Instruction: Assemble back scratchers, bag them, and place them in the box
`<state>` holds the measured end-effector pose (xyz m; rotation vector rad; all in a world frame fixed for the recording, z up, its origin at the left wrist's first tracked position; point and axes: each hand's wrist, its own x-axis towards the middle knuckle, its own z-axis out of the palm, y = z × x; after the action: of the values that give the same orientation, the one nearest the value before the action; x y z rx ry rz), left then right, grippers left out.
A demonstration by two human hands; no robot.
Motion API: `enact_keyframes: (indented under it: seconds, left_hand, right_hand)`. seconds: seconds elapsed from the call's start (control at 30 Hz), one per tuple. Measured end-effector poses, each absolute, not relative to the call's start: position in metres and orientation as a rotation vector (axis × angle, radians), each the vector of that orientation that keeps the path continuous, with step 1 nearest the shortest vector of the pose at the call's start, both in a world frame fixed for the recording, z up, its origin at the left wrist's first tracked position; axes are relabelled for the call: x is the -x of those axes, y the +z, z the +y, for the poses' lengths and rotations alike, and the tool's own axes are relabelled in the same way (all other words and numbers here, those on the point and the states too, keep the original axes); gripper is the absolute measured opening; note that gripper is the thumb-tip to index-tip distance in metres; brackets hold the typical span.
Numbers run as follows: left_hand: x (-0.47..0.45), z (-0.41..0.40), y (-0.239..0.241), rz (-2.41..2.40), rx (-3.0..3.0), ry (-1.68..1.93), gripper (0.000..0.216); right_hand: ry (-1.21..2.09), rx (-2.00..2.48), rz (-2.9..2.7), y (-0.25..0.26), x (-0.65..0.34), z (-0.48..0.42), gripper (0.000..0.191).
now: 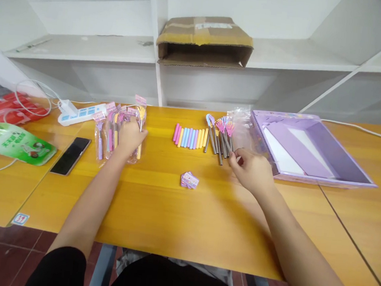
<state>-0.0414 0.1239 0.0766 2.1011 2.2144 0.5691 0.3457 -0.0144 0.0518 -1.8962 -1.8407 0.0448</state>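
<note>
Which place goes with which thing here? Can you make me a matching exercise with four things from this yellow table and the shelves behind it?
Things
1. black phone
2. cardboard box
3. purple tray
4. row of pastel handles

Places
A. on the white shelf above the table
B. on the table's right part, just beyond the right hand
C. mid-table, between the two hands
D. left of the left hand, next to a green packet

Pairs: 1-D, 2-A, 3-B, 4-C
</note>
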Motion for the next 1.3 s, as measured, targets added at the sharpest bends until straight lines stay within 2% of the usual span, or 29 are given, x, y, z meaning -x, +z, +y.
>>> enact_keyframes:
  seconds: [0.1, 0.17, 0.27, 0.37, 0.53, 0.63, 0.73, 0.83, 0.93, 1.03, 1.17, 1.3]
  left_hand:
    - [0.031, 0.082, 0.085, 1.679, -1.931, 0.605, 0.047]
    - [0.021, 0.048, 0.081, 1.210, -1.697, 0.475, 0.069]
    - [0.011, 0.004, 0.064, 0.752, -1.302, 0.344, 0.099]
    - [0.011, -0.018, 0.043, 0.523, -1.048, 0.285, 0.113]
    - [0.018, -0.024, 0.024, 0.413, -0.915, 0.182, 0.122]
    - [0.020, -0.026, 0.022, 0.393, -0.878, 0.162, 0.119]
    - [0.024, -0.025, 0.024, 0.382, -0.851, 0.139, 0.107]
    - [0.026, -0.022, 0.023, 0.379, -0.869, 0.114, 0.083]
    - [0.023, -0.020, 0.021, 0.333, -0.921, 0.115, 0.059]
    - [0.018, -0.023, 0.019, 0.321, -0.928, 0.101, 0.056]
    - [0.015, -0.028, 0.018, 0.420, -0.866, 0.198, 0.075]
    - [0.014, -0.027, 0.020, 0.464, -0.944, 0.208, 0.077]
  right_hand:
    - [0.307, 1.673, -1.746, 0.051, -0.332, -0.024, 0.028]
    - [0.438, 1.468, -1.828, 0.047, -0.315, -0.033, 0.043]
    - [0.357, 1.276, -2.154, 0.039, -0.286, -0.048, 0.053]
    - [0.274, 1.239, -2.314, 0.032, -0.268, -0.055, 0.053]
    - [0.399, 1.343, -2.164, 0.033, -0.273, -0.055, 0.054]
    - [0.609, 1.277, -2.060, 0.037, -0.278, -0.057, 0.049]
    - [0.984, 1.189, -1.860, 0.038, -0.278, -0.059, 0.050]
    - [1.381, 1.068, -1.554, 0.037, -0.274, -0.059, 0.056]
    - [1.580, 1.044, -1.391, 0.038, -0.268, -0.058, 0.051]
    - [1.684, 1.017, -1.340, 0.039, -0.263, -0.058, 0.047]
    - [1.718, 1.014, -1.314, 0.038, -0.258, -0.059, 0.050]
    - [1.399, 1.199, -1.386, 0.034, -0.258, -0.061, 0.044]
